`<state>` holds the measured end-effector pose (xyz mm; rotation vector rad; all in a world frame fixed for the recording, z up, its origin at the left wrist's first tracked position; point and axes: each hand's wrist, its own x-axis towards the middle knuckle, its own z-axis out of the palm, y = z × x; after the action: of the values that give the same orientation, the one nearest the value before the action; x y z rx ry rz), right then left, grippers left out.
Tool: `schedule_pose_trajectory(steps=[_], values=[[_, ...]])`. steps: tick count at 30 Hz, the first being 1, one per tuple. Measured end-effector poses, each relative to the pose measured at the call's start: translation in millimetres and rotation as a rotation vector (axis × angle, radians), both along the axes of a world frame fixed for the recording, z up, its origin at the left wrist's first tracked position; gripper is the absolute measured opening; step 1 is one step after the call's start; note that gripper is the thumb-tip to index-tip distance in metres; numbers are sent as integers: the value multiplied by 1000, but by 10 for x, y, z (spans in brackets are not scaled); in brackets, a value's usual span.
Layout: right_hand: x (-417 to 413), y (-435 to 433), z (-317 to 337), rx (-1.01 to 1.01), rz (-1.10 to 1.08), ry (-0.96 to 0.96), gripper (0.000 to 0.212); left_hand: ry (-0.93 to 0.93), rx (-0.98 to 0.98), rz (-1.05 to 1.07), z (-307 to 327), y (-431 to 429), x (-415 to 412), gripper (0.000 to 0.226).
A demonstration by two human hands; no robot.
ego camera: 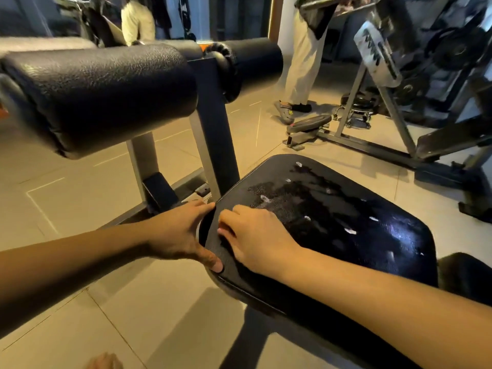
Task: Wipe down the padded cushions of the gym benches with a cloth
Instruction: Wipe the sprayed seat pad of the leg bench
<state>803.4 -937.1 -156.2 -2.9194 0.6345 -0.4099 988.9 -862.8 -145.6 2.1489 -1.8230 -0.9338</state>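
Seat cushion (346, 235) — black, wet-streaked — sits below and right of the roller pad (101, 97). At its edge nearest that pad, left hand (175, 233) grips the rim; right hand (255, 241) rests on top, fingers curled, contents indeterminable.

Warm yellowish light is coming from the upper right, glaring in bluish-white patches on the black padded seat cushion (394, 235) and throwing its dark shadow onto the beige tiled floor (133, 302) at bottom centre. My right hand (255, 241) is catching the light; my left hand (178, 233) is sitting in shade. The grey metal weight machine (386, 62) at upper right is smearing with blur, and lines are bowing near the edges.
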Motion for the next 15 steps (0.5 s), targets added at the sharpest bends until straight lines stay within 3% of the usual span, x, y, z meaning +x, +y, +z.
schedule_pose_trajectory(steps=[3, 7, 9, 12, 15], values=[[22, -534, -18, -38, -158, -20, 22, 132, -54, 56, -173, 62, 79, 144], [-138, -1492, -23, -103, -544, -36, 22, 124, -92, 20, -253, 39, 128, 143], [-141, -1611, -56, -103, -616, -35, 23, 107, -104, 2, -256, 24, 154, 142], [-1, -1244, -29, -40, -518, -71, 21, 78, -107, -16, -233, 2, 162, 146], [68, -502, -3, 59, -237, -87, 18, 78, -106, -3, -220, 2, 155, 146]])
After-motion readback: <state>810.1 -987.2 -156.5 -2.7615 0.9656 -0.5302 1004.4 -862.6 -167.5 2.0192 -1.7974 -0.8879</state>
